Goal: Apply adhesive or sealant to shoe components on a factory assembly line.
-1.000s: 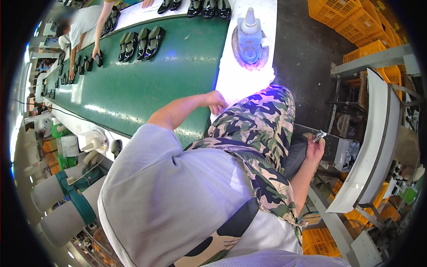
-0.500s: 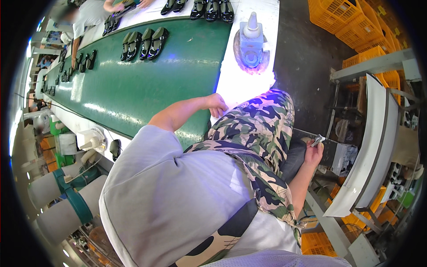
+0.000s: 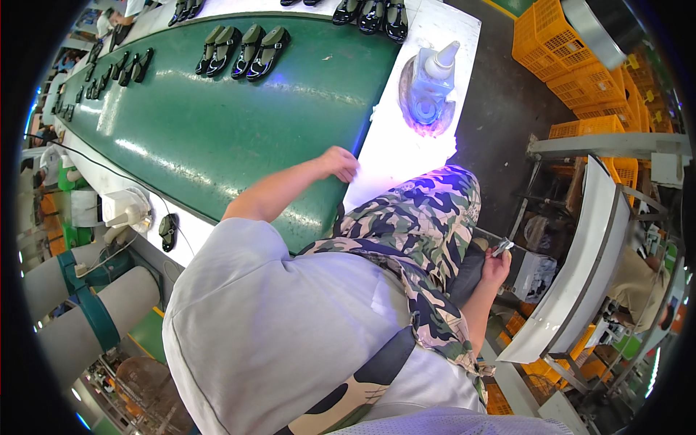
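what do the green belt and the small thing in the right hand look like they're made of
The green belt looks like rubber or coated plastic, smooth and semi-gloss: light streaks reflect off it. The small tool pinched in the right hand looks like bare metal, grey with a bright glint; too small to be sure.

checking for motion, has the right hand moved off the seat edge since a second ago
No. The right hand holds a small metal tool beside the camouflage trousers, same place relative to them as before.

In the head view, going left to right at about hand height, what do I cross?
White desk fan → small black shoe part on the white table edge → shiny green conveyor belt → left hand → camouflage-trousered lap → right hand holding a small silvery tool → curved white tray.
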Action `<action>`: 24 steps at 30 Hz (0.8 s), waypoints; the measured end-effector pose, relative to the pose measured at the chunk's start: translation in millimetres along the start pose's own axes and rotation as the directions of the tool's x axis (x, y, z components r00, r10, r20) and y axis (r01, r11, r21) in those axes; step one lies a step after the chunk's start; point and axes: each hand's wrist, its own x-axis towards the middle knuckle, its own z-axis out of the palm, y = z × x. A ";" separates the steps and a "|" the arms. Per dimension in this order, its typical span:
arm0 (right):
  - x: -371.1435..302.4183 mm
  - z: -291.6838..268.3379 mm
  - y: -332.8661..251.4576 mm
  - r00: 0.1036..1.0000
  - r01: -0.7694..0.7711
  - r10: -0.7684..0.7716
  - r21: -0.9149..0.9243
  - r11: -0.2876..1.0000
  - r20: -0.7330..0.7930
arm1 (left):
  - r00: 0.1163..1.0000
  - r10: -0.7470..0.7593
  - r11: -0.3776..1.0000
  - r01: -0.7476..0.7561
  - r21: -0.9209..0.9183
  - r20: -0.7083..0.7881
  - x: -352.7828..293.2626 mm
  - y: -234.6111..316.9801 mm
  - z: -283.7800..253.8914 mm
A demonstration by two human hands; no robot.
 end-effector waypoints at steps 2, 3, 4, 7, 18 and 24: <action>4.1 -5.3 -1.3 0.999 0.008 -0.006 -0.038 0.999 0.031 | 0.951 0.074 0.993 -0.098 -0.069 -0.299 2.3 0.6 -44.9; 5.9 -4.1 -0.3 0.999 0.003 -0.001 -0.051 0.999 0.042 | 0.902 0.066 0.992 -0.106 -0.070 -0.427 2.5 -0.8 -75.5; 3.2 -6.8 -2.2 1.000 -0.001 0.002 -0.058 0.998 0.016 | 0.844 0.091 0.992 -0.121 -0.024 -0.529 4.2 5.8 -102.4; 5.9 15.9 0.7 0.998 -0.029 0.025 -0.084 0.996 -0.049 | 0.541 0.301 0.918 0.057 0.392 -0.785 -12.1 12.8 -207.9; -3.4 42.8 -31.3 0.967 -0.119 0.056 -0.246 0.962 -0.249 | 0.351 0.558 0.710 0.267 0.651 -0.752 21.2 178.0 -326.4; -17.8 61.1 -48.7 0.959 -0.079 -0.020 -0.332 0.940 -0.284 | 0.480 0.323 0.708 0.449 0.544 -0.816 42.5 191.2 -313.8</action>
